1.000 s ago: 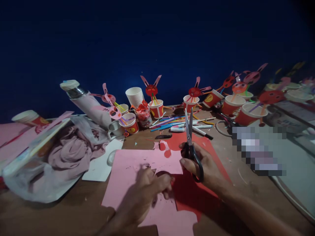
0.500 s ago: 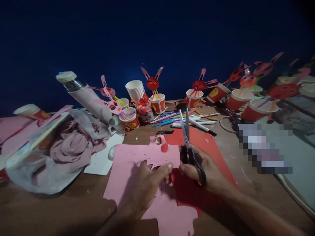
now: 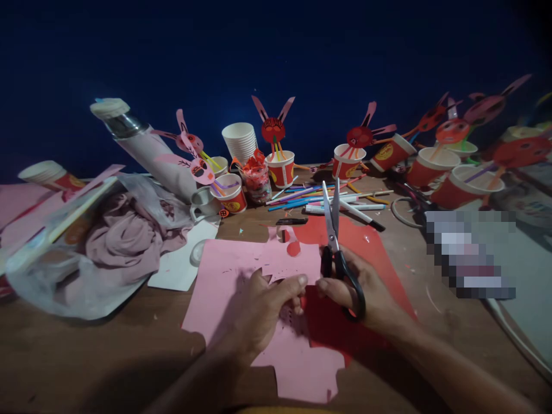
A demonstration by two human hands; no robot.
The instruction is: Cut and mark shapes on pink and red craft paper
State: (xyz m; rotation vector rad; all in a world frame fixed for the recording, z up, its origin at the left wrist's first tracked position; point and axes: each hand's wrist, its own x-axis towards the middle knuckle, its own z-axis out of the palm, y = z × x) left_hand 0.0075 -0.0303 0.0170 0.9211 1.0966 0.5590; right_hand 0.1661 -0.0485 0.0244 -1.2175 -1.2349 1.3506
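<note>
My right hand [image 3: 356,282] holds scissors [image 3: 331,227] with black handles. The blades point away from me and stand slightly apart, with no paper between them. To its left, my left hand [image 3: 271,305] is closed in a pinch, thumb against the fingers. Whatever lies between those fingertips is too small or hidden to name. Beneath the left hand lies a cut pink paper sheet [image 3: 233,264] with ragged edges and small dark marks. A small red paper disc [image 3: 294,248] rests near its top edge. Red paper [image 3: 357,241] lies partly under the pink sheet and below the right hand.
Several pens and sticks [image 3: 319,201] lie behind the paper. Red cups [image 3: 281,169] with rabbit-faced paper figures line the back, beside stacked white cups [image 3: 239,141]. A thermos [image 3: 146,152] leans at left above a plastic bag with cloth [image 3: 121,241]. A blurred-out object [image 3: 470,253] lies right.
The view has tilted and shifted slightly, so the background sits higher in the picture. Both hands keep nearly the same pose, and the scissor blades remain slightly apart.
</note>
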